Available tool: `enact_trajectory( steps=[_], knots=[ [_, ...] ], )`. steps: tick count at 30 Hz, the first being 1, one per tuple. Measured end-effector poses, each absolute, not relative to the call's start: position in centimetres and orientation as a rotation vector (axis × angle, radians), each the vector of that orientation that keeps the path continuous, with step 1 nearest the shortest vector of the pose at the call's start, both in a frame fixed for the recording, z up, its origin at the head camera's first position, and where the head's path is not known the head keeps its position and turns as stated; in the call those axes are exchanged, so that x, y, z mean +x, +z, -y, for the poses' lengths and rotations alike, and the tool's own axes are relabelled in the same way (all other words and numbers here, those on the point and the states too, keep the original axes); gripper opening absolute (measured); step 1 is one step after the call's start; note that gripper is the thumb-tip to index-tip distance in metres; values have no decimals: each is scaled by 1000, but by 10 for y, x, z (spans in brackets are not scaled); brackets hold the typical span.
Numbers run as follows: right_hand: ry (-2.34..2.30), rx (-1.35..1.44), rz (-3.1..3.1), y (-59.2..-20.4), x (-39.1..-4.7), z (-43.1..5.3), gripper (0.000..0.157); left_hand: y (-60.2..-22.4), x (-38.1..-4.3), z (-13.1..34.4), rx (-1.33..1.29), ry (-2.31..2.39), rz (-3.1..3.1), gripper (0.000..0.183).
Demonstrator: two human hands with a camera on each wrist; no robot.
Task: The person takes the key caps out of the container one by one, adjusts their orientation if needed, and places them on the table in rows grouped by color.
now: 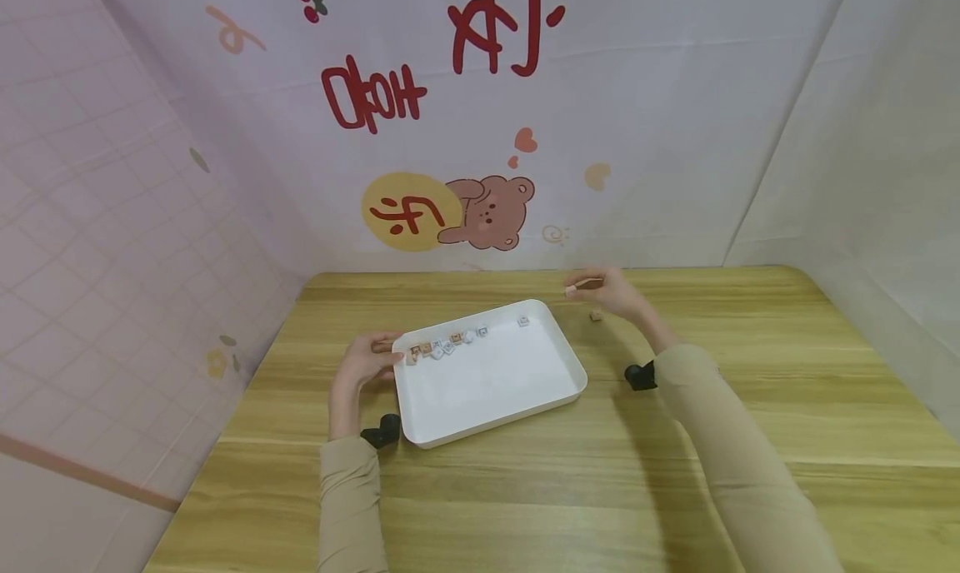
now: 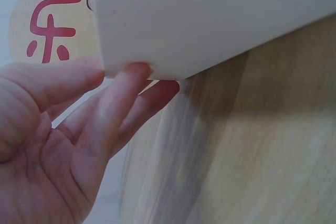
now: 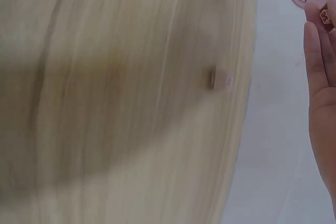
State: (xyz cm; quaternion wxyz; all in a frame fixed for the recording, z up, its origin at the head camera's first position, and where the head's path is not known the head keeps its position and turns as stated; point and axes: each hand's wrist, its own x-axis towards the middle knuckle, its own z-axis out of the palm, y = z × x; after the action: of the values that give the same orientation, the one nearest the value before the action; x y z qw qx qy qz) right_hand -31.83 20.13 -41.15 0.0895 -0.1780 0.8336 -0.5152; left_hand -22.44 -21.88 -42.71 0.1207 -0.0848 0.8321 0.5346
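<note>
My left hand grips the left end of a white rectangular tray, its thumb at the rim and its fingers against the outer wall, as the left wrist view shows. Several small white and orange-brown blocks lie clustered along the tray's far left side. Apart from them, one block sits near the far right corner. Beyond that corner, my right hand pinches a small pale block between thumb and fingers, above the table. In the right wrist view this block shows a patterned face.
Another small block lies on the wooden table, below my right hand and right of the tray. Printed cloth walls rise behind the table and on both sides. Dark wrist mounts show beside both sleeves.
</note>
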Motion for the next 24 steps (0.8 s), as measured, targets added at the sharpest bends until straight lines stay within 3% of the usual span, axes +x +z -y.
enact_trajectory(
  steps=[11, 24],
  knots=[
    [-1480, -503, -2642, -427, -317, -241, 36, -426, -225, 219, -236, 1544, -2442, 47],
    [-1173, -287, -2803, -450, -309, -261, 32, -425, -225, 219, -252, 1543, -2439, 47]
  ],
)
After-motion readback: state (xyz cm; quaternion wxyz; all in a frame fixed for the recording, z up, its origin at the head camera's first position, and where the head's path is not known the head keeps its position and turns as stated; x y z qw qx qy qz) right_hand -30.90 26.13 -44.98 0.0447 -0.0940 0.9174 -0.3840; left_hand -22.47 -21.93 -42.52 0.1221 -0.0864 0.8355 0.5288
